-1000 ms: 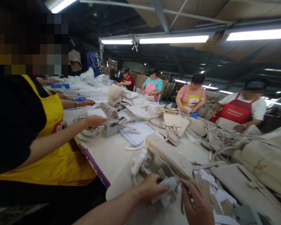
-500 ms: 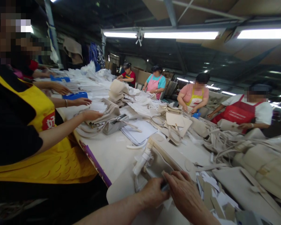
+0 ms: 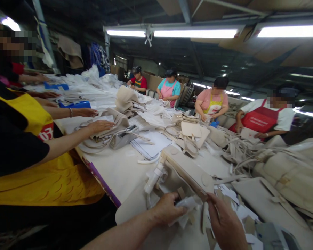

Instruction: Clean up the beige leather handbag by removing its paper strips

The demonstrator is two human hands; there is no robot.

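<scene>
Over the worktop, clasping translucent wrapping in curled left hand; touching beige bag with half-closed right hand, cannot tell whether gripping.

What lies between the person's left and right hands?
In the head view, translucent white wrapping and a narrow strip show between the left hand and the right hand.

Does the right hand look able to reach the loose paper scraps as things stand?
Probably yes: the paper scraps lie just beside the right hand, with nothing visible blocking the way.
</scene>
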